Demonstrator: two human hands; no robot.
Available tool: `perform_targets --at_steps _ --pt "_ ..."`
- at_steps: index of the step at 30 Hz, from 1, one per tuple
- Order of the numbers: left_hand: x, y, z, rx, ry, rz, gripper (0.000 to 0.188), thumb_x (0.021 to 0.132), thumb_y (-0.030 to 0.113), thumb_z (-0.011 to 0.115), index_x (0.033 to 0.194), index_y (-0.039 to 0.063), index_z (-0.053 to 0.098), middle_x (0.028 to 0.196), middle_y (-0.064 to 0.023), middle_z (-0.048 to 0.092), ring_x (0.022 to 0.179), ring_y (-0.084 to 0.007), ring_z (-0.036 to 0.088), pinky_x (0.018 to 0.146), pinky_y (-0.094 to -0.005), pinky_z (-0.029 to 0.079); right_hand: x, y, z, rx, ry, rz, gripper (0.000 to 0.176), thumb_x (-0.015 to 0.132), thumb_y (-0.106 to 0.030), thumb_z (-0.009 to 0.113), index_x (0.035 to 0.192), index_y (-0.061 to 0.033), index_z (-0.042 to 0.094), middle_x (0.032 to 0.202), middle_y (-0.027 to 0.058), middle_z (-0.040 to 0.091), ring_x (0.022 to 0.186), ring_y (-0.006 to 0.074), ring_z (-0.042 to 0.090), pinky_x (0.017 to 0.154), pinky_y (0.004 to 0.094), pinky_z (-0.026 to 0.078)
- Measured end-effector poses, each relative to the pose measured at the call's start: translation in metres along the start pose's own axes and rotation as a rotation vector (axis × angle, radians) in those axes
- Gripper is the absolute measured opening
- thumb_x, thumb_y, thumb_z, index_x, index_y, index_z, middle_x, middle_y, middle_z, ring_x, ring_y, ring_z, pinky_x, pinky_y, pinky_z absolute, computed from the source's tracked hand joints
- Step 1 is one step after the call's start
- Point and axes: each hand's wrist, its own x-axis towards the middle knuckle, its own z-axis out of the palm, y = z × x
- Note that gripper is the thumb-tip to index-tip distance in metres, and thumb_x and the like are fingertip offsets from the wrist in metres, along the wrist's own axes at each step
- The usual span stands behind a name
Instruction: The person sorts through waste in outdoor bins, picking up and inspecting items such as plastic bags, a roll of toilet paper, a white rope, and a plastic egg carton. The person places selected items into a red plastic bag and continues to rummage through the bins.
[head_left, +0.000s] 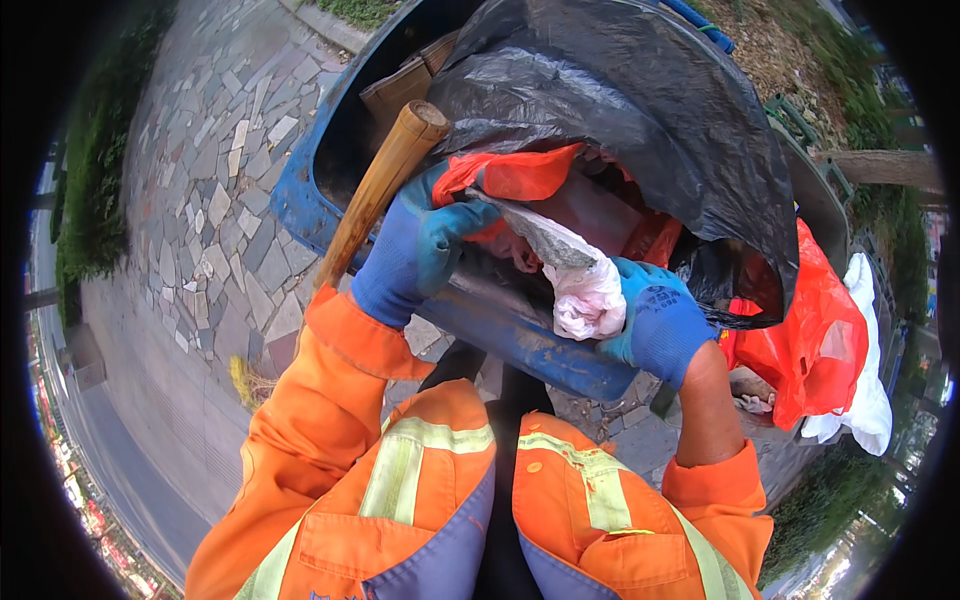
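Observation:
My left hand (431, 240), in a blue knit glove with a teal coating, grips a red plastic bag (529, 174) at the mouth of a large black garbage bag (615, 97). A wooden pole (379, 187) leans against my left forearm, its cut end above the hand. My right hand (649, 311), gloved alike, is at a crumpled white plastic bag (589, 296) with a grey dirty part that stretches towards my left hand; its fingertips are partly hidden. Both hands are over the rim of a blue plastic bin (517, 345).
Cardboard (405, 79) lies inside the bin at the upper left. Right of it are another red plastic bag (814, 337), a white bag (862, 375) and a grey-green bin (810, 180). Irregular stone paving (217, 210) spreads to the left, with a curb at the top.

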Motion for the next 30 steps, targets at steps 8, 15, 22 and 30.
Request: perform_targets --at_steps 8,15,22,30 --pt "-0.002 0.003 0.005 -0.011 0.05 -0.084 0.03 0.096 0.003 0.066 0.126 0.0 0.07 0.111 -0.0072 0.074 0.098 -0.0154 0.07 0.089 -0.0323 0.058 0.005 0.018 -0.02 0.098 0.037 0.003 0.075 0.076 -0.031 0.087 0.144 -0.0091 0.062 0.138 0.0187 0.065 0.125 0.0378 0.064 0.11 0.0442 0.049" --pt "-0.004 0.002 0.0 0.086 0.048 -0.04 0.031 0.094 0.0 0.066 0.124 0.001 0.07 0.114 -0.0066 0.074 0.102 -0.0163 0.071 0.092 -0.0331 0.059 0.061 0.039 -0.02 0.353 -0.114 0.17 0.057 0.086 -0.027 0.078 0.136 -0.0034 0.066 0.132 0.0273 0.067 0.121 0.0419 0.066 0.103 0.0464 0.053" --pt "-0.003 -0.005 -0.011 0.23 0.126 -0.136 0.044 0.09 -0.007 0.062 0.134 -0.001 0.065 0.119 -0.008 0.073 0.107 -0.0173 0.07 0.096 -0.0335 0.057 0.181 0.088 -0.03 0.072 -0.062 0.173 0.039 0.092 -0.035 0.069 0.122 -0.0099 0.076 0.127 0.0223 0.072 0.111 0.0425 0.07 0.1 0.0474 0.054" --pt "0.017 -0.013 -0.017 0.632 0.156 0.056 0.066 0.085 -0.014 0.05 0.149 -0.001 0.054 0.128 -0.0109 0.07 0.114 -0.0166 0.066 0.103 -0.0282 0.05 0.226 0.125 -0.05 -0.446 0.128 -0.079 0.03 0.095 -0.031 0.067 0.114 -0.0129 0.081 0.109 0.0213 0.077 0.098 0.0402 0.075 0.089 0.0435 0.061"
